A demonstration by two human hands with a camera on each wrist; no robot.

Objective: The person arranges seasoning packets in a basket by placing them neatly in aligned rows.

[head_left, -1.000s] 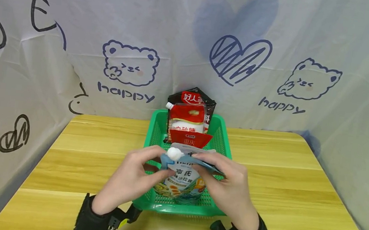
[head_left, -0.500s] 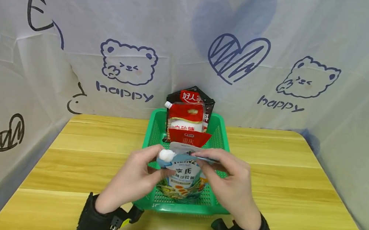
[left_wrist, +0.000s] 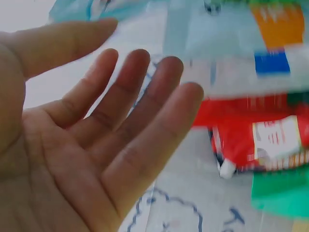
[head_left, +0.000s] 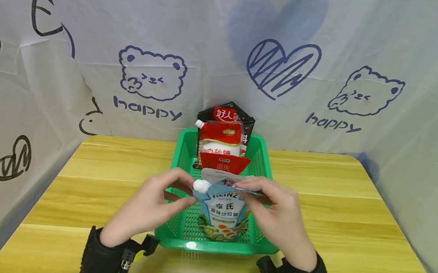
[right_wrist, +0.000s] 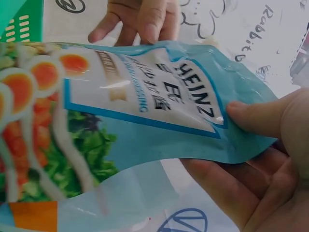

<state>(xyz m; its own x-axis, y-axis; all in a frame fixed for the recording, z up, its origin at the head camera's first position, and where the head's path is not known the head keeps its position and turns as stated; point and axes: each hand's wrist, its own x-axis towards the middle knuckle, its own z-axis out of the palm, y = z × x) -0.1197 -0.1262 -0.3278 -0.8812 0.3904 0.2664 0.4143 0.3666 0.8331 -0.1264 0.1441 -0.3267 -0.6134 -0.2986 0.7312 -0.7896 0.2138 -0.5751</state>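
A light-blue Heinz salad dressing pouch [head_left: 225,216] with a white cap [head_left: 201,185] stands upright at the near end of the green basket [head_left: 177,240]. My right hand [head_left: 275,212] pinches the pouch's top right corner between thumb and fingers, as the right wrist view also shows. Beside the cap is my left hand [head_left: 157,201]. Its fingers are spread and extended in the left wrist view, with nothing between them and the thumb.
Behind the dressing pouch, a pale packet [head_left: 211,175], a red packet [head_left: 224,163], a red-topped sugar pouch [head_left: 223,134] and a black packet [head_left: 249,124] stand in the basket. A wooden table [head_left: 333,222] lies beneath, with a printed cloth [head_left: 213,30] behind.
My left hand has let go of the pouch and moved slightly left. The pouch has turned its front more towards me and shifted a little right. My right hand still grips its corner.
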